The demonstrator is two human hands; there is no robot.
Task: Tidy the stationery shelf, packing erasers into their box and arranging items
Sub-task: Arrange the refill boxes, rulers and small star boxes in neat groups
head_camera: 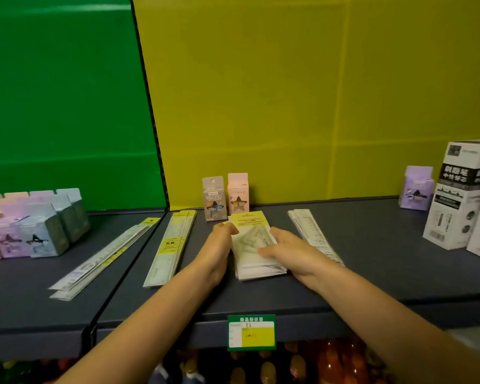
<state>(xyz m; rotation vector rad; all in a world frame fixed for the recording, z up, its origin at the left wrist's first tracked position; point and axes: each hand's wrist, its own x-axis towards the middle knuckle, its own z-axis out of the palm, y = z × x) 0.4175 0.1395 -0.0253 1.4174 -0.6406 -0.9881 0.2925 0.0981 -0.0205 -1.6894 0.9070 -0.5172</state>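
Note:
A stack of flat packets with yellow header cards (251, 239) lies on the dark grey shelf (371, 245) in the middle. My left hand (219, 245) presses against the stack's left edge, fingers curled at its top corner. My right hand (286, 249) lies on the stack's right side, fingers spread over the top packet. Behind the stack stand two small boxes, one grey (213, 198) and one pink (238, 193), each with a star window.
Long ruler packs lie at the left (103, 257), left of centre (172, 245) and right of the stack (310, 231). Pastel boxes (30, 225) crowd the far left. A purple box (416, 187) and white refill boxes (460, 195) stand at the right. A price tag (251, 332) hangs on the shelf's front edge.

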